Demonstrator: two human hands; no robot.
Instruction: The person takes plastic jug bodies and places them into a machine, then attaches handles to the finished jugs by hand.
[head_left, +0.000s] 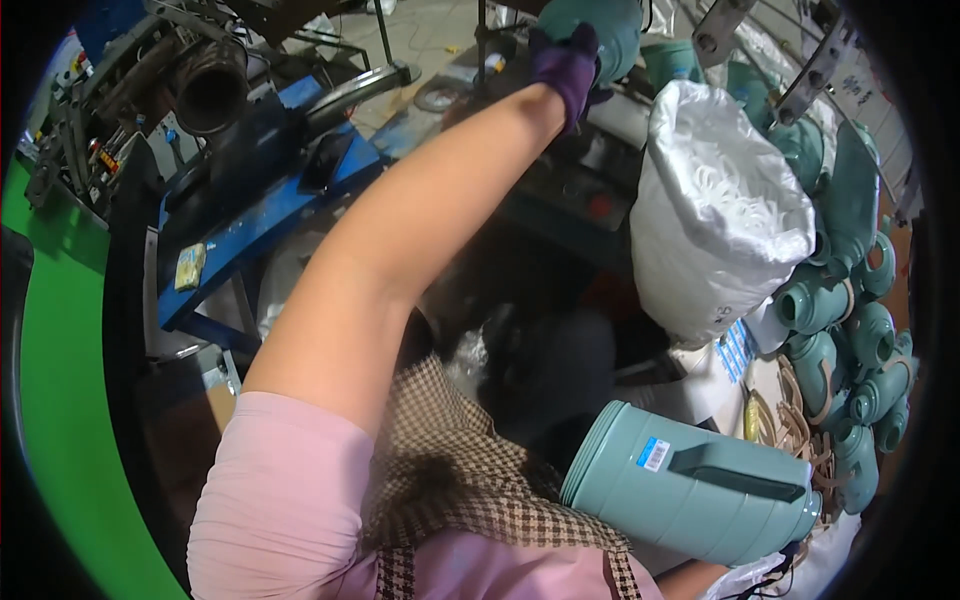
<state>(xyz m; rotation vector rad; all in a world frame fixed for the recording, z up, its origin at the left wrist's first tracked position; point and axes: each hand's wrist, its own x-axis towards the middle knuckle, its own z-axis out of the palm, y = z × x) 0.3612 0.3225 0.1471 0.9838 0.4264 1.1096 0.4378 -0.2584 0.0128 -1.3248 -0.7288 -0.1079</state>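
Note:
My left arm stretches far forward, and my left hand wears a purple glove. Its fingers are wrapped against a rounded green jug body, partly cut off by the upper edge. Close to my body at the lower right, a green thermos jug lies tilted on its side. It has a moulded handle, a ribbed end towards my apron and a small blue-and-white label. My right hand, dark-gloved, is at the jug's narrow neck end and grips it there; most of its fingers are hidden.
A white woven sack full of white rings stands right of centre. Several green jug bodies are piled at the right, beside beige handle-like strips. A blue bench carries a dark phone and a yellowish packet. Metal machinery stands far left.

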